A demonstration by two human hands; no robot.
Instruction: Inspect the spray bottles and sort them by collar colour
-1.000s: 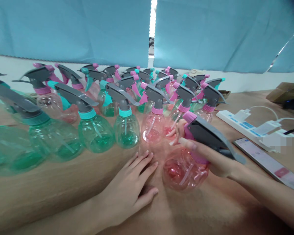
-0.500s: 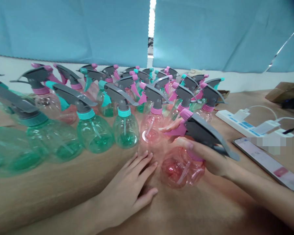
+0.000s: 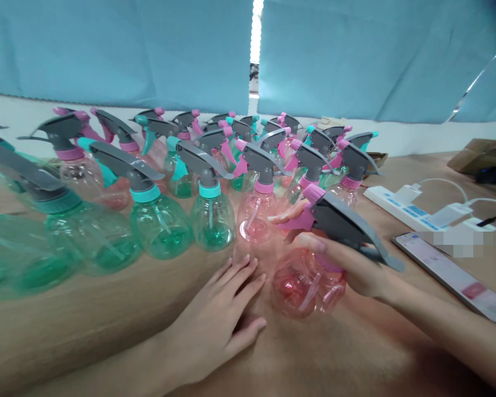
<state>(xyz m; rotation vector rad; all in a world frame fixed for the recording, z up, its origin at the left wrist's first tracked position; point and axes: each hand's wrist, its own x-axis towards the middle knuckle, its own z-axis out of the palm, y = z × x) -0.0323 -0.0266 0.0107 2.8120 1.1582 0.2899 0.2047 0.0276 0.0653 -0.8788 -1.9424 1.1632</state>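
My right hand (image 3: 334, 251) is wrapped round the neck of a pink spray bottle (image 3: 300, 289) with a grey and pink trigger head. The bottle tilts, and its thin inner tube shows through the clear wall. My left hand (image 3: 227, 309) lies flat on the wooden table (image 3: 119, 336), fingers stretched out and slightly apart, just left of that bottle and not touching it. Beyond my fingertips stand a green spray bottle (image 3: 213, 223) with a turquoise collar and another pink spray bottle (image 3: 256, 218). Further left is a second green spray bottle (image 3: 161, 229).
Several more pink and green spray bottles (image 3: 72, 149) crowd the back and left of the table. On the right are a white power strip (image 3: 397, 207) with plugged-in chargers, a phone (image 3: 450, 275) and a brown paper package (image 3: 481, 157). A blue curtain (image 3: 119, 49) hangs behind.
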